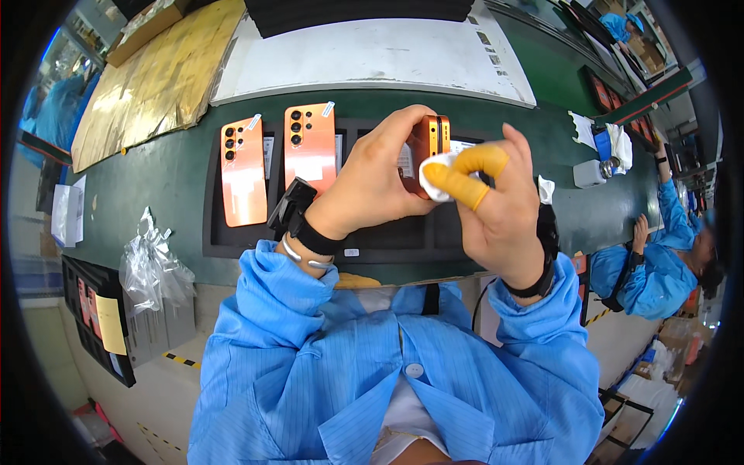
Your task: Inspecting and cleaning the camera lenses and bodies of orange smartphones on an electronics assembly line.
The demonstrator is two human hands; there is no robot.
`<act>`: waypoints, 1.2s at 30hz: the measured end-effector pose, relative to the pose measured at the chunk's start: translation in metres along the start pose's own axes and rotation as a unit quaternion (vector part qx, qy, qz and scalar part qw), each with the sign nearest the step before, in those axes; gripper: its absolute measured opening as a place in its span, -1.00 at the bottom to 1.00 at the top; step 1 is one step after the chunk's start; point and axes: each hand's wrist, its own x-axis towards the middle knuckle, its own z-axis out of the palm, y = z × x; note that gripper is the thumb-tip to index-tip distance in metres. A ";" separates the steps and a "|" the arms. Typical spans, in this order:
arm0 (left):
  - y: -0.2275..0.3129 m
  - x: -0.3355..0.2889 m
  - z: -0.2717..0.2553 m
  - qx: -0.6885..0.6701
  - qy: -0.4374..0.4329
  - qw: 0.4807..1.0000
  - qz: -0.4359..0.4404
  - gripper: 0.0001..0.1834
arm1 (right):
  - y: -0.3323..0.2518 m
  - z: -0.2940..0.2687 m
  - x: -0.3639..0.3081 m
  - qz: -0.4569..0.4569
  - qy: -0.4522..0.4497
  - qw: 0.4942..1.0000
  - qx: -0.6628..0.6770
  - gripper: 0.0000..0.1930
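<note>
My left hand (372,174) is closed around an orange phone (436,133), held upright with its narrow edge showing. Yellow finger cots (457,184) cover two fingers of my right hand (504,209). That hand pinches a white wiping cloth (428,188) close against the lower part of the phone; whether it touches is hard to tell. Below both hands lies a dark foam tray (221,242). Two more orange phones, one at the left (244,186) and another beside it (310,143), rest back side up in the tray, each with a small tab at its top corner.
A dispenser bottle (590,174) stands at the right near white cloths (620,147). Crumpled clear plastic (155,267) hangs at the table's left front edge. A white board (372,58) and yellowish cardboard (159,81) lie across the back. A co-worker (655,267) sits at the right.
</note>
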 end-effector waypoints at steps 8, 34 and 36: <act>-0.001 0.004 -0.004 -0.004 0.009 1.000 0.001 -0.05 | -0.016 -0.003 -0.034 0.020 -0.047 0.998 0.024 -0.57; 0.008 -0.003 -0.003 0.026 -0.041 0.999 -0.005 0.00 | 0.036 0.012 0.023 0.125 0.099 0.977 0.145 -0.76; 0.008 -0.003 -0.003 0.023 -0.042 0.999 -0.009 0.00 | 0.023 0.003 0.022 0.162 0.118 0.962 0.188 -0.80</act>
